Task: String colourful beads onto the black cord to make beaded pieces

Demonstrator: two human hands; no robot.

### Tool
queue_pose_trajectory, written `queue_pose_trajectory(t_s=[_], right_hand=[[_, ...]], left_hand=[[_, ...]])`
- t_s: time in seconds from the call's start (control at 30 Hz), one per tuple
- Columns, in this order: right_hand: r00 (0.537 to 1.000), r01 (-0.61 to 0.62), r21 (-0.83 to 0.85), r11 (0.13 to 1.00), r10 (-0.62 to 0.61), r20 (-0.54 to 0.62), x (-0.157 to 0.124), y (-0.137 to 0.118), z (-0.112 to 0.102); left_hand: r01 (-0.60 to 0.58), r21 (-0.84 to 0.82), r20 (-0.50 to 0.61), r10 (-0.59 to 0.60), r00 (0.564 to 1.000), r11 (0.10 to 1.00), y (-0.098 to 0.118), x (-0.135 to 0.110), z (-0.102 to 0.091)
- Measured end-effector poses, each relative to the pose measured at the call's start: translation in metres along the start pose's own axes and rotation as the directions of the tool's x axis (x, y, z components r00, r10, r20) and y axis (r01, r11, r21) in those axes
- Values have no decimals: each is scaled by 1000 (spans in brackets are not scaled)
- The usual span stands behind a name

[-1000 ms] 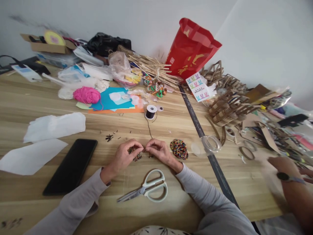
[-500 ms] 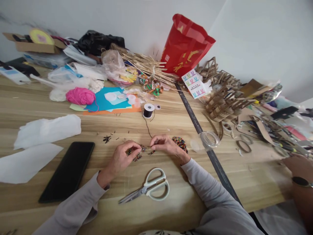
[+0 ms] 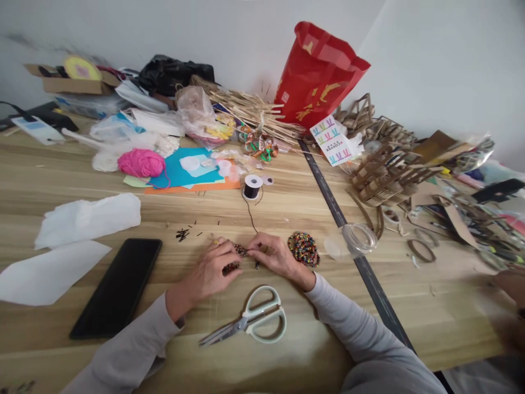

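My left hand [image 3: 211, 267] curls over a piece of dark multicoloured beadwork [image 3: 232, 266], its fingers and thumb around the beads. Right beside it, my right hand [image 3: 273, 254] pinches a thin black cord [image 3: 250, 212] at the beadwork's edge; the fingertips partly hide the cord's end. That cord runs back to a white spool [image 3: 253, 187] wound with black. A coiled heap of colourful beads [image 3: 304, 249] lies by my right wrist. Scissors with pale handles [image 3: 262, 314] rest in front of both hands, blades slightly apart.
Short black bits [image 3: 182, 234] lie beyond my left hand. A black phone [image 3: 117, 287] and white sheets [image 3: 88, 219] are at left. Clear rings [image 3: 360, 238] lie at right near a dark strip. Pink yarn [image 3: 141, 163], a red bag [image 3: 322, 76] and woven baskets [image 3: 385, 175] stand behind. Another person's arm [image 3: 508, 287] is at far right.
My left hand has gone from a fingertip pinch to curling over the beadwork. My right hand has shifted slightly nearer me, still pinching cord. The view has turned a little left.
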State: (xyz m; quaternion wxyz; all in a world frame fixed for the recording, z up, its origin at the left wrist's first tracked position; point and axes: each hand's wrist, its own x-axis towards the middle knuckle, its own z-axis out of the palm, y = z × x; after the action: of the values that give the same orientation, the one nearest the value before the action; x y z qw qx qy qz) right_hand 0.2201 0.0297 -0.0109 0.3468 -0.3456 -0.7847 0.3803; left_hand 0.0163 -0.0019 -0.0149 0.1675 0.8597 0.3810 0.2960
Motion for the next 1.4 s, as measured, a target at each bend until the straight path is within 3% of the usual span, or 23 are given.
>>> queue_pose_trajectory(t_s=[0.2, 0.4, 0.8, 1.4], right_hand=[[990, 117, -73, 990, -122, -77, -6, 7, 9], [990, 91, -40, 995, -95, -103, -6, 7, 9], [988, -63, 152, 986, 83, -127, -1, 8, 6], [988, -82, 178, 981, 104, -118, -2, 12, 9]], left_hand=[[-46, 219, 79, 30, 996, 975, 4, 1, 1], [-51, 283, 99, 24, 995, 958, 2, 1, 1], [-48, 242, 106, 23, 994, 969, -2, -1, 4], [-46, 257, 88, 24, 996, 965, -1, -1, 4]])
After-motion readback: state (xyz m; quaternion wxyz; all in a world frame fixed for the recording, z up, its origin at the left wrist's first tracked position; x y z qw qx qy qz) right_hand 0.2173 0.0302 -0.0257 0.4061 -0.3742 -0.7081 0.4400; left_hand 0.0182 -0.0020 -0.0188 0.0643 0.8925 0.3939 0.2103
